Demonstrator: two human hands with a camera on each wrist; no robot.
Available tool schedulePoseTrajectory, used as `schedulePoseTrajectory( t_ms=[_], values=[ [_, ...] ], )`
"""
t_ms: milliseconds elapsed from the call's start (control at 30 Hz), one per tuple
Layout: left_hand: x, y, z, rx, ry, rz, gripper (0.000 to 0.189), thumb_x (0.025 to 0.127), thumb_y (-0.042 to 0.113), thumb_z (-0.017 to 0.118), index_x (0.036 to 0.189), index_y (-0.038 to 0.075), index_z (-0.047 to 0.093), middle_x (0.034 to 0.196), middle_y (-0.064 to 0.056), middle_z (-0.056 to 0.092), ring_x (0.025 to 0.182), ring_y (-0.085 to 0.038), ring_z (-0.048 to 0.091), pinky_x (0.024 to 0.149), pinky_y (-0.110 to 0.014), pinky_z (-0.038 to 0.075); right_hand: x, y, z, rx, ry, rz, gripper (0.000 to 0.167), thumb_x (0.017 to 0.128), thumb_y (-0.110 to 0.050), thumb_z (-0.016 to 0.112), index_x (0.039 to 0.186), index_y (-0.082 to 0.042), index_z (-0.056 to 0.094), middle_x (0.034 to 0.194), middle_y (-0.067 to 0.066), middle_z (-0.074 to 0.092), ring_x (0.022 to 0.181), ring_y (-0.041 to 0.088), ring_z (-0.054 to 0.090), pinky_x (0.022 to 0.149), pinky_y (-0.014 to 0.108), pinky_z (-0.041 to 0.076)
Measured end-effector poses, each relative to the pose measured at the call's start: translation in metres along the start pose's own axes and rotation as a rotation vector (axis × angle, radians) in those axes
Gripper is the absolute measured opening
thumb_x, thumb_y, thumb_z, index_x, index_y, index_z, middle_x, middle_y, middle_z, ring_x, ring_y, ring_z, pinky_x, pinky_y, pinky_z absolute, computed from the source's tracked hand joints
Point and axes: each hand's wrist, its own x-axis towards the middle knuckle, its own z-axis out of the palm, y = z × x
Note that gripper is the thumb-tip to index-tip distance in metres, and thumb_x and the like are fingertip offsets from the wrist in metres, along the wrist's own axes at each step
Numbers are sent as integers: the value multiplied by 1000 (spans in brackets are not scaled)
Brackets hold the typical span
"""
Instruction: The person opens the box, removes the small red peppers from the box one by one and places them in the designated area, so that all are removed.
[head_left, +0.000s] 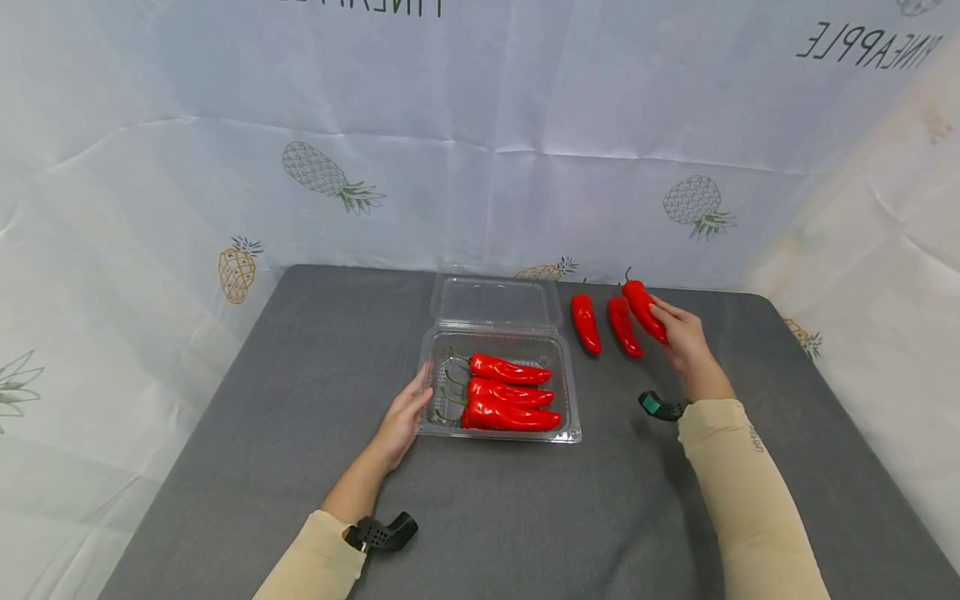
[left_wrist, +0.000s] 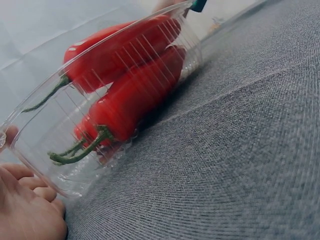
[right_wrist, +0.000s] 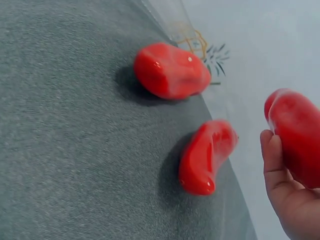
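Observation:
My right hand [head_left: 681, 337] holds a red chili pepper [head_left: 643, 310] between thumb and fingers, its stem pointing away at the far right of the table. Two more red peppers lie on the cloth just left of it, a nearer one [head_left: 624, 327] and a farther one [head_left: 585, 323]; the right wrist view shows both below the held pepper [right_wrist: 300, 135]. At the left side of an open clear plastic container [head_left: 576, 400], my left hand [head_left: 403, 421] grips its wall, thumb at the rim. Three glossy red peppers [head_left: 510, 414] with green stems lie side by side inside, stems toward the left hand.
The container's hinged lid [head_left: 495, 302] lies folded back toward the rear table edge. Grey cloth [head_left: 285, 400] covers the table. Behind it hangs a white curtain [head_left: 480, 200] printed with pineapples. A black band camera [head_left: 382, 532] sits on the left wrist.

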Motion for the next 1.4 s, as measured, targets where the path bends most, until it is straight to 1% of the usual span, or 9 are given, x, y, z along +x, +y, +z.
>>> schedulePoseTrajectory(
  t_ms=[100, 167, 200, 433, 567, 667, 867, 1133, 1400],
  values=[
    [-1, 0, 0, 4, 5, -7, 62, 101, 21, 34, 149, 1, 0, 158, -10, -2, 145, -25, -8, 117, -46, -3, 4, 0, -5, 36, 39, 9, 60, 92, -33, 54, 146, -19, 31, 157, 4, 15, 110, 7, 40, 96, 21, 46],
    [-1, 0, 0, 5, 6, -4, 62, 101, 21, 34, 149, 1, 1, 158, -10, -2, 145, -25, -8, 117, -46, -3, 5, 0, -8, 53, 63, 18, 60, 92, -33, 55, 145, -19, 32, 157, 3, 15, 107, 6, 40, 87, 16, 49],
    [-1, 0, 0, 5, 6, -3, 62, 101, 21, 34, 149, 1, 1, 158, -10, -2, 145, -25, -8, 117, -46, -3, 6, 0, -9, 57, 73, 23, 60, 91, -33, 55, 145, -20, 32, 157, 3, 15, 105, 6, 40, 86, 16, 49],
    [-2, 1, 1, 5, 2, -9, 60, 101, 18, 32, 149, 1, 0, 158, -9, -2, 145, -23, -9, 117, -45, -3, 10, -2, -17, 93, 105, 48, 61, 91, -34, 55, 145, -21, 31, 157, 1, 14, 115, 9, 36, 100, 22, 43],
    [-3, 1, 1, 10, 3, -11, 60, 101, 18, 32, 149, 2, 0, 158, -9, -2, 145, -23, -9, 117, -46, -2, 14, 1, -20, 82, 135, 78, 62, 91, -36, 55, 146, -22, 30, 157, -1, 12, 125, 14, 30, 110, 30, 33],
    [-3, 1, 1, 11, 5, -11, 60, 102, 19, 32, 149, 2, 0, 158, -9, -2, 145, -24, -9, 117, -46, -2, 16, 3, -23, 92, 168, 96, 63, 90, -35, 56, 146, -22, 30, 157, -2, 12, 131, 16, 26, 113, 33, 27],
    [-2, 1, 1, 15, 12, -16, 59, 101, 18, 32, 149, 1, 1, 158, -9, 0, 145, -23, -7, 118, -45, -2, 18, 7, -31, 153, 227, 134, 59, 91, -29, 57, 144, -22, 33, 157, -4, 15, 132, 15, 26, 112, 31, 27],
    [-2, 1, 1, 9, 8, -12, 59, 101, 18, 32, 149, 2, 1, 158, -10, -1, 145, -23, -7, 118, -46, -2, 23, 10, -36, 235, 303, 170, 57, 89, -23, 61, 141, -21, 39, 155, -6, 20, 137, 15, 27, 106, 28, 32],
    [0, 0, 0, -2, 1, -1, 62, 101, 21, 34, 149, 1, 0, 158, -11, -2, 145, -24, -8, 117, -46, -3, 31, 14, -36, 151, 309, 169, 53, 94, -24, 51, 144, -21, 34, 157, -5, 17, 141, 15, 23, 109, 26, 29]
  ],
)
